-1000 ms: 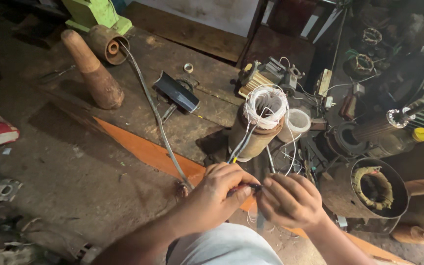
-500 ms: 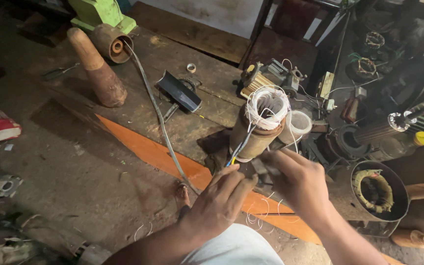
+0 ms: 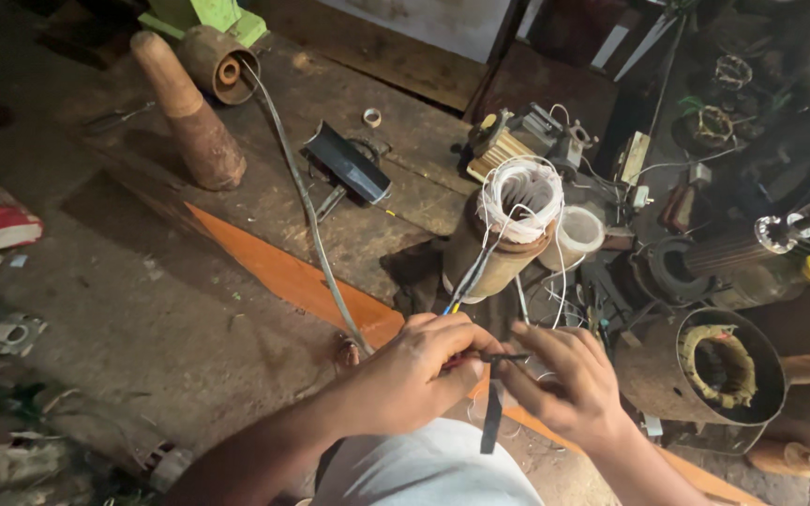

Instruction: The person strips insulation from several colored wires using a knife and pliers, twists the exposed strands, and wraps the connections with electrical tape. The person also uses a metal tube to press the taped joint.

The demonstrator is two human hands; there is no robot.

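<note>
From above, the left hand (image 3: pixel 419 370) is pinching a bundle of wires (image 3: pixel 469 281), fingers clamped on their lower ends just below the stator (image 3: pixel 503 234), a rusty cylinder wound with white wire that is standing upright at the bench edge. The right hand (image 3: pixel 569 384) is hovering just beside the left, fingers curled round a thin dark strip (image 3: pixel 491 417) that is hanging down between both hands; how tightly it is gripping, I cannot tell. Right of the stator a white tape roll (image 3: pixel 578 234) is sitting close by. Well left of the stator a wooden cone (image 3: pixel 189 112) is standing, and a grey cable (image 3: pixel 307 211) is running between them.
</note>
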